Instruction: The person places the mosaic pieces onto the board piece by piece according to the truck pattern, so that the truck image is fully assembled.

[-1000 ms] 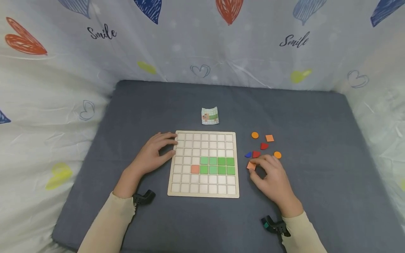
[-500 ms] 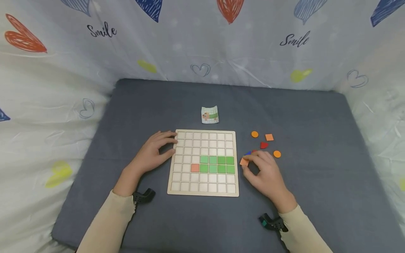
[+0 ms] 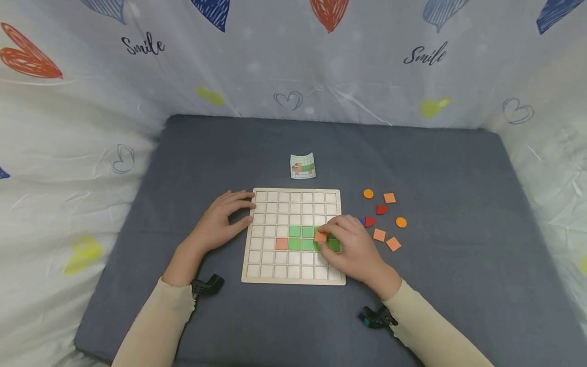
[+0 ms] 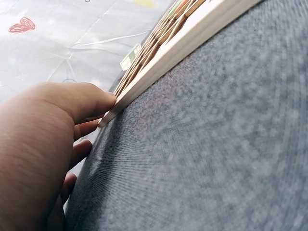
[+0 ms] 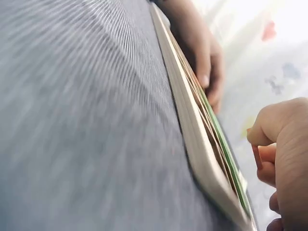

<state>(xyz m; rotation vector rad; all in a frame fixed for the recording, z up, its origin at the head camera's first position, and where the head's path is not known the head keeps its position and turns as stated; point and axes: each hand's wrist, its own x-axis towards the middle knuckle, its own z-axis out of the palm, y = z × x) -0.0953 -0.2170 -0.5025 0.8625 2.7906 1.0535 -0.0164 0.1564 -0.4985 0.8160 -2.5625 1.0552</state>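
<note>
A wooden grid board [image 3: 293, 280] lies on the dark cloth, with green square tiles [image 3: 294, 244] and one orange-pink square tile [image 3: 281, 244] set in its cells. My left hand [image 3: 223, 221] rests against the board's left edge, fingers relaxed. In the left wrist view its thumb [image 4: 96, 101] touches the rim. Above the green tiles, my right hand [image 3: 355, 250] pinches an orange square tile [image 3: 320, 236] between thumb and index finger. The right wrist view shows that held tile [image 5: 257, 156] edge-on, apart from the board. The right hand covers some cells at the board's right side.
Right of the board lie orange square tiles [image 3: 393, 244], orange round tiles [image 3: 401, 222], red pieces [image 3: 382, 209] and a partly hidden blue piece [image 3: 361, 221]. A small printed picture card [image 3: 302, 166] lies behind the board. A patterned curtain [image 3: 289, 61] rises past the cloth's far edge.
My right hand has carried the orange square tile leftward from among the loose pieces to above the board, uncovering two orange squares on the cloth. The left hand stays at the board's edge.
</note>
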